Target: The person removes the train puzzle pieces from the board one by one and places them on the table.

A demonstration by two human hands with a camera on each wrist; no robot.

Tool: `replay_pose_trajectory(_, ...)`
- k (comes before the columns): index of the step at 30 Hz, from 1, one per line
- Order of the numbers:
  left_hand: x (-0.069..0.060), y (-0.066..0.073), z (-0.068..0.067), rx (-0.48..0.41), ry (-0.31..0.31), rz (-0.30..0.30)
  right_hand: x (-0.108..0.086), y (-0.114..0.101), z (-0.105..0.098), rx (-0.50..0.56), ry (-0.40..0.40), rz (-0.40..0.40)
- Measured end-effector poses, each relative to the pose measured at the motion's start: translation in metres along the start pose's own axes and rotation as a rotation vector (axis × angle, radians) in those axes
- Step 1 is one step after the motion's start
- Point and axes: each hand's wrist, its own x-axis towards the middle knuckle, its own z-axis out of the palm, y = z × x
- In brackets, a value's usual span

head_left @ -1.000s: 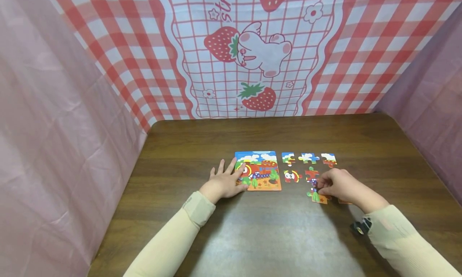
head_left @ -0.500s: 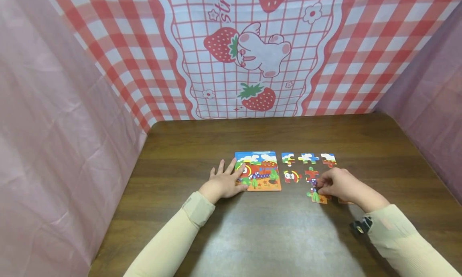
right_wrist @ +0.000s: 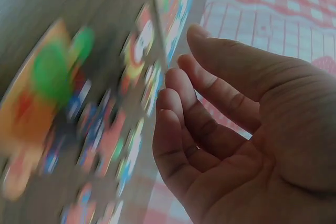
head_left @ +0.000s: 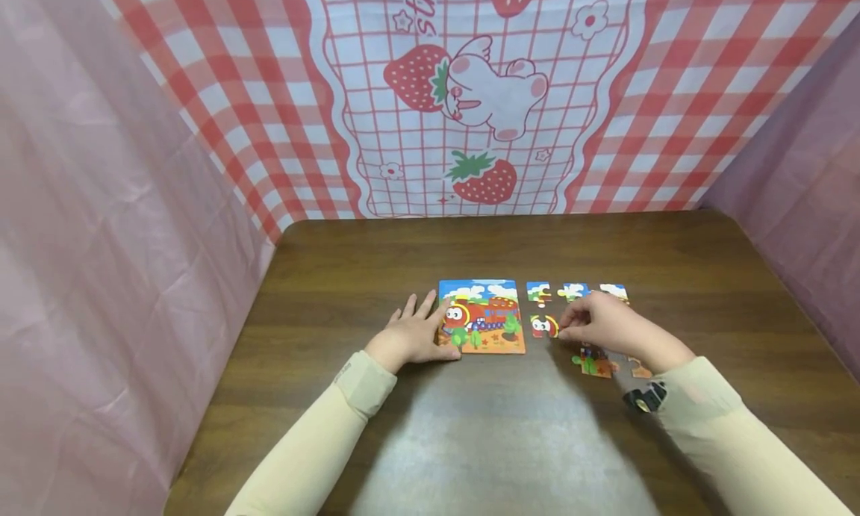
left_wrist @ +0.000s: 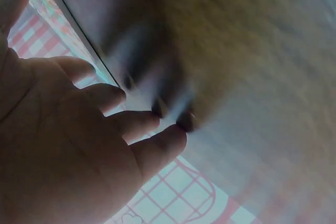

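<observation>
My left hand (head_left: 411,337) lies spread at the left edge of a square train picture board (head_left: 487,318), its fingertips at that edge. In the left wrist view, the left hand (left_wrist: 79,135) has its fingertips down on the table. My right hand (head_left: 614,325) hovers over loose jigsaw pieces, fingertips next to a piece with a white train face (head_left: 543,326). In the right wrist view, the right hand (right_wrist: 226,114) has softly bent fingers, thumb apart, nothing visible between them. Below it lies a green-tree piece (head_left: 593,364). The hand hides part of the middle pieces.
Along the top row lie a left sky piece (head_left: 537,292), a middle sky piece (head_left: 574,290) and a right one (head_left: 614,290), partly covered. An orange corner piece (head_left: 640,368) lies beneath the right wrist. Behind the brown table (head_left: 376,255) hangs a checked strawberry cloth (head_left: 430,157).
My right hand has left the green-tree piece and moved left and away from me, to beside the train-face piece. My left hand has drawn slightly off the picture board.
</observation>
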Motion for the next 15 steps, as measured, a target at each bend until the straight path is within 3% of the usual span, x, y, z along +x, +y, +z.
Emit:
replay_pose_trajectory(7, -0.002, -0.006, -0.003, 0.037, -0.009, -0.049, 0.039, -0.037, 0.022, 0.036, -0.03, -0.071)
replay_pose_trajectory(15, -0.003, -0.007, -0.002, 0.029, -0.016, -0.056, 0.079, -0.068, 0.058, -0.032, -0.053, -0.101)
